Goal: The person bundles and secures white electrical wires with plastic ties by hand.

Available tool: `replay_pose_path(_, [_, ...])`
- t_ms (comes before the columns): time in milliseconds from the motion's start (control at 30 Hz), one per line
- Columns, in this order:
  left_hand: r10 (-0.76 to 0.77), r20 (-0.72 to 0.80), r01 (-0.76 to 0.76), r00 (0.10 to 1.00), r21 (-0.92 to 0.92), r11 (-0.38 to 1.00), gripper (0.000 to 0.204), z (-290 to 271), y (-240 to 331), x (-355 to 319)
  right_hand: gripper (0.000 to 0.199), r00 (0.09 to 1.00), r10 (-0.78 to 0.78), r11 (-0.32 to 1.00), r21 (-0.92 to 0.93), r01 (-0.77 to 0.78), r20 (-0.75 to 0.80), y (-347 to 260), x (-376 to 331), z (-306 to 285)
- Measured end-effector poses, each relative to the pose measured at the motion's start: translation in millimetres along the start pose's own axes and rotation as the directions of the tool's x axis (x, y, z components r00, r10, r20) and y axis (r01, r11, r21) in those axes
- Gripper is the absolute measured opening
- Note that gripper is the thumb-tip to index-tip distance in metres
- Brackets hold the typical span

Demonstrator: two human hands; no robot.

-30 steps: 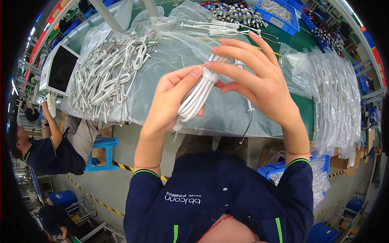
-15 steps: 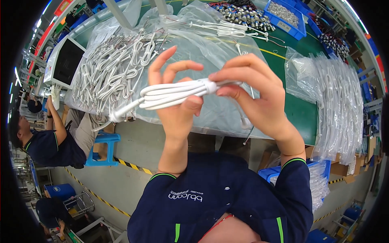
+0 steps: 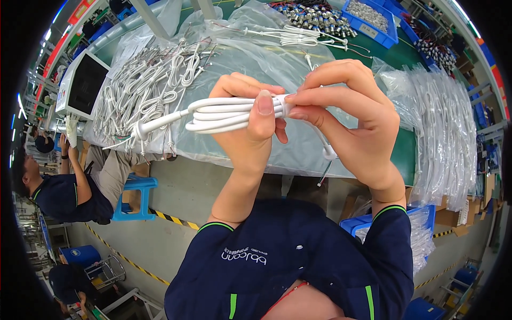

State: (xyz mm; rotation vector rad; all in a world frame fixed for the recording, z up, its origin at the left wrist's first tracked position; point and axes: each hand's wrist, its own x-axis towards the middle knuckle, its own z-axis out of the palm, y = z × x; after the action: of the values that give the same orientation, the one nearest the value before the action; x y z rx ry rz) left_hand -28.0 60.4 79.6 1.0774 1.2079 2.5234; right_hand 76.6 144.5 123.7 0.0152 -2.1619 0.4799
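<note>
A white cable (image 3: 224, 113), folded into a long coil, is held up between my two hands over the table's near side. My left hand (image 3: 248, 125) is closed round the coil, its thumb across the front strands. At the coil's right end my right hand (image 3: 354, 114) pinches the white band round the strands with thumb and forefinger. One cable end with a white round collar (image 3: 141, 130) sticks out to the left. The other end hangs below my right hand, with a white plug-like piece (image 3: 329, 153) and thin wires. Parts of the band are hidden by my fingers.
Many coiled white cables (image 3: 144, 90) lie heaped at left on plastic sheeting. More coils (image 3: 298, 36) lie at the back. Bagged cables (image 3: 445, 133) are stacked at right. A blue bin (image 3: 373, 24) holds small parts. A co-worker sits left by a monitor (image 3: 82, 85).
My left hand has closed its raised fingers round the coil, its thumb now over the strands. My right hand has shifted slightly right, still pinching at the band.
</note>
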Motion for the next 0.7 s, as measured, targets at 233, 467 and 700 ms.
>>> replay_pose_path(233, [0.008,-0.040,-0.009,0.999,-0.011,1.000,0.027,2,2,-1,0.018,0.999,-0.004,0.994,0.109,0.010,-0.054,-1,-9,6])
replay_pose_path(467, [0.228,-0.101,-0.232,0.968,-0.030,0.972,0.024,2,-11,-2,0.020,0.906,-0.342,0.935,-0.189,0.301,-0.248,7,-20,25])
replay_pose_path(700, [0.054,-0.175,-0.069,0.983,-0.083,0.994,0.021,7,-2,-5,0.025,0.903,-0.385,0.897,-0.307,0.317,-0.190,1,-34,31])
